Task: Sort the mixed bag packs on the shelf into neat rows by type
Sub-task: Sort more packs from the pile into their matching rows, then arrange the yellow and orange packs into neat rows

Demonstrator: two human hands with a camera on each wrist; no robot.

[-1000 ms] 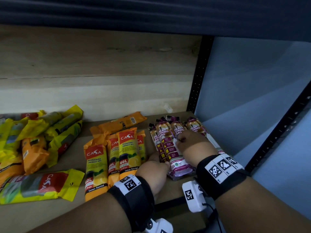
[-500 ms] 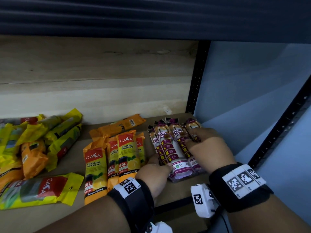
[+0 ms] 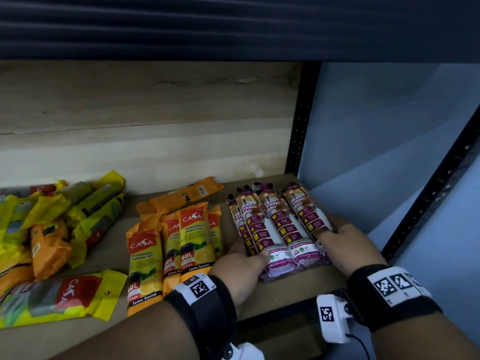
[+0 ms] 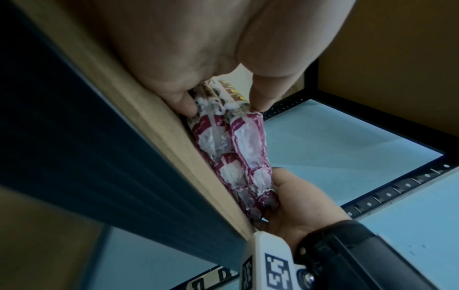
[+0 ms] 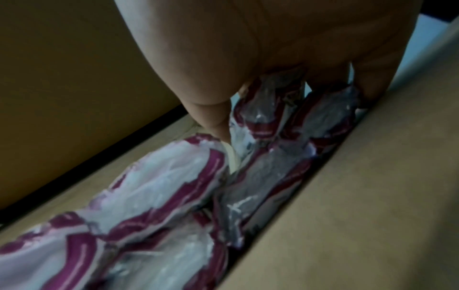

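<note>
At the shelf's (image 3: 293,284) right front corner, my left hand (image 3: 241,266) and right hand (image 3: 348,248) curl fingers against either side of the purple drawstring packs (image 3: 280,229) — squeezing them together, I'd say, into one tight row.

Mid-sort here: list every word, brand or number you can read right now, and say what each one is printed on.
"DRAW STRING BAG": purple packs between left hand and right hand.
"CASA", "DEGRADABLE GARBAGE BAG", "60L", "10 Bags", "Lemon Scented": orange packs.
"CASA": yellow pack at the shelf front.
Purple packs' small print, barcodes, wristband markers: unreadable.
</note>
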